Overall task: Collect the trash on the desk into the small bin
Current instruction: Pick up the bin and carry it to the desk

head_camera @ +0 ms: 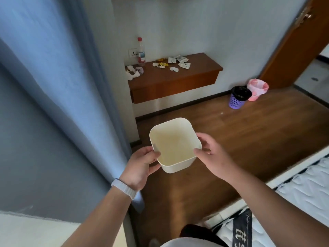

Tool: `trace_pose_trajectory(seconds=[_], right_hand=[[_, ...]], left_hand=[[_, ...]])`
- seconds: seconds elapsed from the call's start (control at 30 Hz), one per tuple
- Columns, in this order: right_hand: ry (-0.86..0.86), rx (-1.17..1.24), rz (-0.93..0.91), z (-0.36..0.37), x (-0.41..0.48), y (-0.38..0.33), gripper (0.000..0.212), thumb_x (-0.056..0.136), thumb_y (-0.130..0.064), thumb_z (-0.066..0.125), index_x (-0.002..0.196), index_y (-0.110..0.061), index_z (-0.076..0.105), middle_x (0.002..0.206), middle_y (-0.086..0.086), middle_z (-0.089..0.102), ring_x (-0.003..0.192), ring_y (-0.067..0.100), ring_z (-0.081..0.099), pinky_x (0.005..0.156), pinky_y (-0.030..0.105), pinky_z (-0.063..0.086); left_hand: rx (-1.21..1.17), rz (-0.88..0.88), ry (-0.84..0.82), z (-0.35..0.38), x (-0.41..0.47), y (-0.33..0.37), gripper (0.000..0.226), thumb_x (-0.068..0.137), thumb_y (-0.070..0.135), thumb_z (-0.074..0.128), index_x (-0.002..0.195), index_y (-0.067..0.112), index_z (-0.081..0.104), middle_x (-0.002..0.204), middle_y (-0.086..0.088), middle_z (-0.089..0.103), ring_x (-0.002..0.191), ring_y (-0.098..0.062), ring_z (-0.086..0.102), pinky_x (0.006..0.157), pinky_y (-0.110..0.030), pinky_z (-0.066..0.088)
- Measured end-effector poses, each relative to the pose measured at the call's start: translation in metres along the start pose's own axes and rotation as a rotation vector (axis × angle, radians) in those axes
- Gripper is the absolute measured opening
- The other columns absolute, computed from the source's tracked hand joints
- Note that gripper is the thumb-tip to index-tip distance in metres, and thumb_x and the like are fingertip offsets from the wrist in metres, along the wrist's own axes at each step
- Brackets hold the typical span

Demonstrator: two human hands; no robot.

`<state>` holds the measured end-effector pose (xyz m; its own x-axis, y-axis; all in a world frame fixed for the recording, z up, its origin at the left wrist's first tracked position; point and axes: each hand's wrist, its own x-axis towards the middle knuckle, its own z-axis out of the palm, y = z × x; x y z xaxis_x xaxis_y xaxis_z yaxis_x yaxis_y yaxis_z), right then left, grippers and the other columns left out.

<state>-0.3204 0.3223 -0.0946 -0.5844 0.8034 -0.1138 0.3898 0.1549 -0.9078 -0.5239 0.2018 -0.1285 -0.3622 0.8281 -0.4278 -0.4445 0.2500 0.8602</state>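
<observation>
Desk (201,63) at twelve o'clock holds the trash (183,64); carry the small bin (175,145) level, your left hand (140,164) and right hand (213,157) gripping it.

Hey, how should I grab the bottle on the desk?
Wrap a hand round the middle of the bottle, from the front. It stands upright at the back of the desk, near the wall, which blocks the rear; its round body suits a side grasp. The left hand and right hand hold the bin, so free one.

Smooth matt plastic bin (175,145), glossy wood desk (178,77), crumpled paper trash (183,62)
</observation>
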Motion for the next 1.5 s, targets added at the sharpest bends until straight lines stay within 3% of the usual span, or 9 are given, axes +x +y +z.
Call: trace_pose_trajectory(seconds=[0.1,0.2,0.3,0.47,0.6,0.77,0.93,1.27,1.5], right_hand=[[0.043,-0.01,0.047,-0.008,0.01,0.006,0.047,0.092,-0.017,0.062,0.134,-0.031,0.048,0.122,-0.018,0.061,0.098,-0.01,0.061,0.079,0.013,0.052],[0.058,0.003,0.075,-0.019,0.028,0.012,0.044,0.092,-0.019,0.062,0.131,-0.035,0.05,0.12,-0.019,0.062,0.099,-0.008,0.062,0.087,0.023,0.054],[0.036,-0.001,0.105,-0.026,0.054,0.021,0.041,0.094,-0.026,0.06,0.131,-0.04,0.047,0.123,-0.021,0.058,0.101,-0.005,0.061,0.085,0.022,0.052],[0.029,0.072,0.119,-0.047,0.106,0.034,0.041,0.094,-0.023,0.059,0.131,-0.036,0.049,0.123,-0.018,0.059,0.094,-0.003,0.066,0.077,0.017,0.05],[0.052,0.125,0.08,-0.076,0.149,0.039,0.04,0.092,-0.02,0.06,0.128,-0.034,0.053,0.124,-0.018,0.058,0.111,0.001,0.058,0.081,0.016,0.05],[0.1,0.108,0.043,-0.114,0.199,0.039,0.042,0.087,-0.03,0.059,0.128,-0.037,0.051,0.125,-0.019,0.057,0.116,0.004,0.053,0.093,0.032,0.053],[0.157,0.141,-0.024,-0.146,0.235,0.041,0.036,0.09,-0.015,0.061,0.118,-0.038,0.056,0.117,-0.02,0.061,0.106,-0.002,0.057,0.085,0.022,0.05],[0.264,0.154,0.035,-0.186,0.318,0.056,0.039,0.09,-0.011,0.062,0.114,-0.042,0.057,0.114,-0.024,0.064,0.1,-0.008,0.059,0.076,0.009,0.048],[0.288,0.064,0.091,-0.206,0.413,0.052,0.04,0.089,-0.013,0.064,0.112,-0.045,0.055,0.116,-0.023,0.063,0.101,-0.005,0.059,0.082,0.018,0.051]], left_hand=[[0.02,-0.027,-0.017,0.009,0.021,0.008,0.017,0.098,0.004,0.055,0.106,0.008,0.069,0.096,-0.002,0.081,0.1,-0.022,0.07,0.106,-0.048,0.048],[0.045,-0.065,-0.015,0.018,0.041,0.014,0.022,0.098,0.006,0.056,0.117,0.001,0.066,0.111,-0.013,0.078,0.109,-0.028,0.069,0.109,-0.051,0.046],[0.043,-0.108,0.002,0.023,0.071,0.018,0.021,0.098,0.005,0.057,0.117,0.001,0.065,0.121,-0.019,0.074,0.118,-0.035,0.066,0.111,-0.054,0.045],[0.102,-0.121,0.015,0.042,0.116,0.038,0.017,0.098,0.009,0.06,0.113,0.008,0.068,0.113,-0.008,0.079,0.115,-0.028,0.068,0.111,-0.055,0.044],[0.131,-0.128,0.011,0.064,0.158,0.065,0.017,0.096,0.009,0.062,0.112,0.008,0.068,0.114,-0.009,0.077,0.12,-0.032,0.066,0.11,-0.055,0.046],[0.141,-0.106,-0.058,0.101,0.209,0.098,0.025,0.093,0.011,0.065,0.118,0.011,0.068,0.116,-0.008,0.077,0.118,-0.028,0.067,0.101,-0.049,0.052],[0.163,-0.072,-0.12,0.13,0.255,0.123,0.03,0.09,0.009,0.066,0.119,0.011,0.068,0.119,-0.011,0.076,0.11,-0.026,0.073,0.1,-0.048,0.054],[0.205,-0.131,-0.138,0.173,0.367,0.153,0.028,0.099,0.005,0.054,0.125,0.004,0.063,0.116,-0.011,0.076,0.11,-0.028,0.068,0.105,-0.055,0.05],[0.186,-0.162,-0.158,0.18,0.473,0.186,0.025,0.098,0.003,0.057,0.122,0.003,0.065,0.118,-0.013,0.076,0.108,-0.029,0.071,0.09,-0.046,0.059]])
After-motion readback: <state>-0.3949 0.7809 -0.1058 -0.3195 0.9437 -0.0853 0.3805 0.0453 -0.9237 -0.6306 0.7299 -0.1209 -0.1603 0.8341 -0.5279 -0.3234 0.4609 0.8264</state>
